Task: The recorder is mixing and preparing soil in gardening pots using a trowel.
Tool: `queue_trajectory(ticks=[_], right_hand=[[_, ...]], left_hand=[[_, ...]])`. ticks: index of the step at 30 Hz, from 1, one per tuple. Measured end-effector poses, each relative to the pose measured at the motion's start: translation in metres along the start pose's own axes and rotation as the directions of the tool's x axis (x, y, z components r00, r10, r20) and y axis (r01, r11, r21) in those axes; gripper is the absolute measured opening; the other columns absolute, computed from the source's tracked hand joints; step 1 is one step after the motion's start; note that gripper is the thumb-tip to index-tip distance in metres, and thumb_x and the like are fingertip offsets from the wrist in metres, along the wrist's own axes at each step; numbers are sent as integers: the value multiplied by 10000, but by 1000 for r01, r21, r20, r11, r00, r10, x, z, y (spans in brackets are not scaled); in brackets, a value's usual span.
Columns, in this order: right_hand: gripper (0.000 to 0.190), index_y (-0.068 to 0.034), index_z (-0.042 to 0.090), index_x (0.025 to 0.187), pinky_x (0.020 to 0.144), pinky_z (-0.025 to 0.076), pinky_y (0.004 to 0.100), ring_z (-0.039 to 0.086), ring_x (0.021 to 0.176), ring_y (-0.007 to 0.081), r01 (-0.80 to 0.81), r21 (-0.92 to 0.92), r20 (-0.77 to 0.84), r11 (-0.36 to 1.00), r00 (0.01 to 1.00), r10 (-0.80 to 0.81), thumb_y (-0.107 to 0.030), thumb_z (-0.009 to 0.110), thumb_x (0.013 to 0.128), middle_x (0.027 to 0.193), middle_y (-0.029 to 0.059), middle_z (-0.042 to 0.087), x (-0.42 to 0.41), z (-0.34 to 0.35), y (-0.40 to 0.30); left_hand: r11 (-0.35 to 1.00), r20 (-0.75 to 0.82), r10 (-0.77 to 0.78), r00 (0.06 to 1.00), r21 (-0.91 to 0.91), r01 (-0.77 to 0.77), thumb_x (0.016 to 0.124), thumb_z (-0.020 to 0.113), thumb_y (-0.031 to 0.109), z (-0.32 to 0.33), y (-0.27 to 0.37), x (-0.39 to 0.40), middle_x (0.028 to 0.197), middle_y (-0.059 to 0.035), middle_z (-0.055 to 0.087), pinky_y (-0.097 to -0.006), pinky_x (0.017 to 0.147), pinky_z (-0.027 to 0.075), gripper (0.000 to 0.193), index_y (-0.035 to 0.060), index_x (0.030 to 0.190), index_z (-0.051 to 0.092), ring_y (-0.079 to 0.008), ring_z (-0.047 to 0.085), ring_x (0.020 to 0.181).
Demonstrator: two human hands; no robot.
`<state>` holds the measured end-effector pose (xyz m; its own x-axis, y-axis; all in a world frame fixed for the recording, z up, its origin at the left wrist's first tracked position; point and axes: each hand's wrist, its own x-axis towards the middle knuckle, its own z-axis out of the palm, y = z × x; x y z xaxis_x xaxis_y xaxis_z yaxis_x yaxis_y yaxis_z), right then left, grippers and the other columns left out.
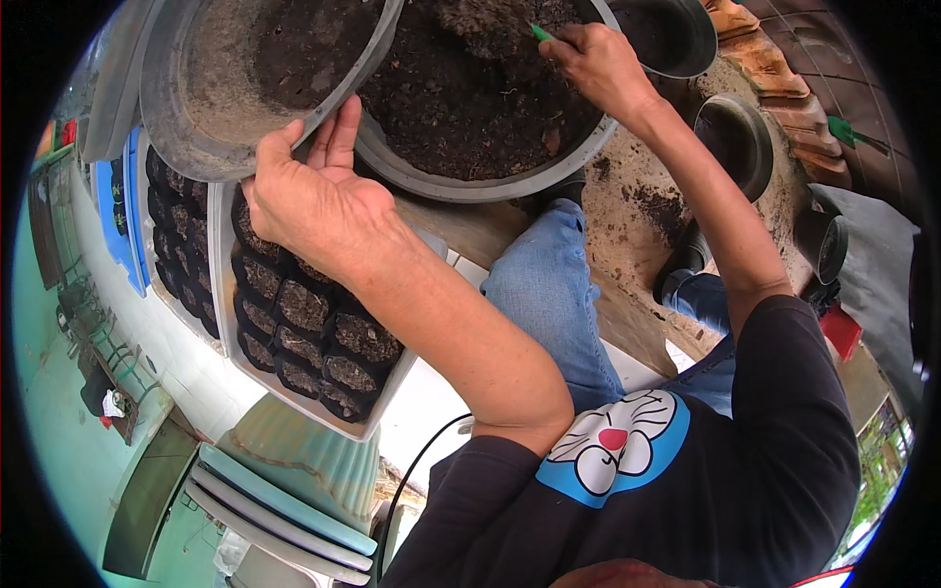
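Observation:
My left hand (323, 184) grips the near rim of a grey plastic basin (213, 110). Dark soil covers part of that basin's inside; its far side is cut off by the picture's top. Beside it stands a larger round tub (470, 191) holding dark, crumbly soil (470, 125). My right hand (599, 70) is over the tub's right side, closed around the green handle (542, 32) of a hand tool. The tool's working end lies at a heap of loose soil (489, 26) and is hidden.
A pale tray (224, 294) with several soil-filled black pots (303, 305) stands below the basin, beside another such tray and a blue tray (136, 213). Small dark containers (735, 143) and a green tool (845, 132) lie at right, near clay tiles (805, 121). Stacked plastic chairs (287, 507) are lower left.

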<state>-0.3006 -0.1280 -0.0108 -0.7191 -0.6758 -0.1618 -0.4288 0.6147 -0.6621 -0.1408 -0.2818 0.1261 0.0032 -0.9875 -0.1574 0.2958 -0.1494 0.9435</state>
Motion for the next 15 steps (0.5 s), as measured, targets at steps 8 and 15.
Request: queue_trajectory(ticks=[8, 15], right_hand=[[298, -5, 674, 946, 606, 477, 380, 618, 605, 283, 107, -67, -244, 992, 962, -120, -290, 603, 896, 647, 182, 592, -1, -13, -6], [256, 4, 657, 952, 573, 485, 408, 615, 594, 341, 66, -3, -304, 998, 951, -64, -239, 602, 897, 667, 194, 615, -24, 23, -5]], left_hand=[[1000, 17, -4, 1000, -24, 5, 715, 506, -86, 1, 0, 0, 938, -333, 533, -382, 576, 655, 301, -241, 954, 410, -405, 653, 640], [1000, 3, 9, 1000, 10, -9, 714, 497, -94, 3, -1, -3, 948, -345, 532, -376, 578, 655, 300, -245, 960, 413, -409, 657, 649]])
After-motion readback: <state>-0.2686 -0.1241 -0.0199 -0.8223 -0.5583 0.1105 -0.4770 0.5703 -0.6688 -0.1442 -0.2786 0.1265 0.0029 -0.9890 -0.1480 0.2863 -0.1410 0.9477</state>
